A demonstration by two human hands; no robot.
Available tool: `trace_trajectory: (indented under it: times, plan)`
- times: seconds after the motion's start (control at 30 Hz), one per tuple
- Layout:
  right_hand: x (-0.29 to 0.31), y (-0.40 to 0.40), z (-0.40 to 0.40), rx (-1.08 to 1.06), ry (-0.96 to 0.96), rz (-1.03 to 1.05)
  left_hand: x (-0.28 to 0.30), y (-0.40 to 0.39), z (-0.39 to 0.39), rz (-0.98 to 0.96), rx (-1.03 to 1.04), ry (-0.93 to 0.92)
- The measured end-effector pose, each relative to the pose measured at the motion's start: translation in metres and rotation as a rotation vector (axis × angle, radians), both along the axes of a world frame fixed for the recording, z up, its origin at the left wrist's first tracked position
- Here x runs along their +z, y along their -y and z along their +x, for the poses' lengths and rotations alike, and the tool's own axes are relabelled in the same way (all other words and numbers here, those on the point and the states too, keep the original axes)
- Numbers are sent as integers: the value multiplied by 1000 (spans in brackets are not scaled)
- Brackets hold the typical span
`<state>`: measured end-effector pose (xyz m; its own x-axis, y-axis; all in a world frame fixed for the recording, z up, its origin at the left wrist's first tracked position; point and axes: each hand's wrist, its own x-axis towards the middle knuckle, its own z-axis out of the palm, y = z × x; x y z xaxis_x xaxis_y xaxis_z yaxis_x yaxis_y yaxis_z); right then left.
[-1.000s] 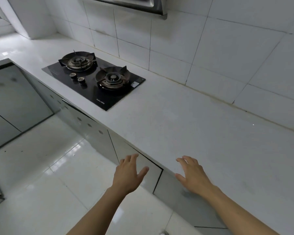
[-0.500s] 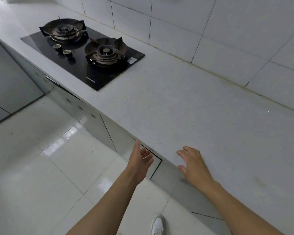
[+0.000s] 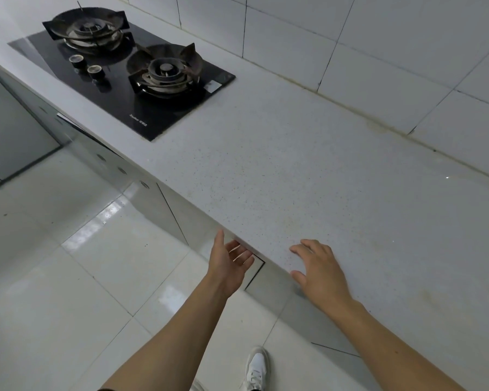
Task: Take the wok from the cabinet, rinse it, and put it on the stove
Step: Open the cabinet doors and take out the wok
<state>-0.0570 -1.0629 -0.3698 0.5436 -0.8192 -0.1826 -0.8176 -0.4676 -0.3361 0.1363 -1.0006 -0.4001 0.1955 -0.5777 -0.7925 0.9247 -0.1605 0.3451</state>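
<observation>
Head view: the black glass stove is sitting at the counter's far left, carrying small white print near its front edge, too small to read. The wok is not showing. The left hand, fingers apart and empty, is reaching just under the countertop edge at the cabinet door. The right hand is resting spread on the counter edge, gripping nothing.

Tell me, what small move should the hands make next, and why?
Probably the left hand should hook its fingers on the cabinet door edge under the countertop and pull. The door looks closed, no wok is visible, and the stove is bare.
</observation>
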Motion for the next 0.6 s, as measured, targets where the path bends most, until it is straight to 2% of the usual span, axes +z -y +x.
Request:
trace_trajectory:
  times: [0.37, 0.6]
  plan:
    - [4, -5, 6, 18, -46, -6, -12, -37, 13, 104, -138, 216]
    - [11, -31, 43, 103, -38, -21, -19, -74, 26, 285, -304, 560]
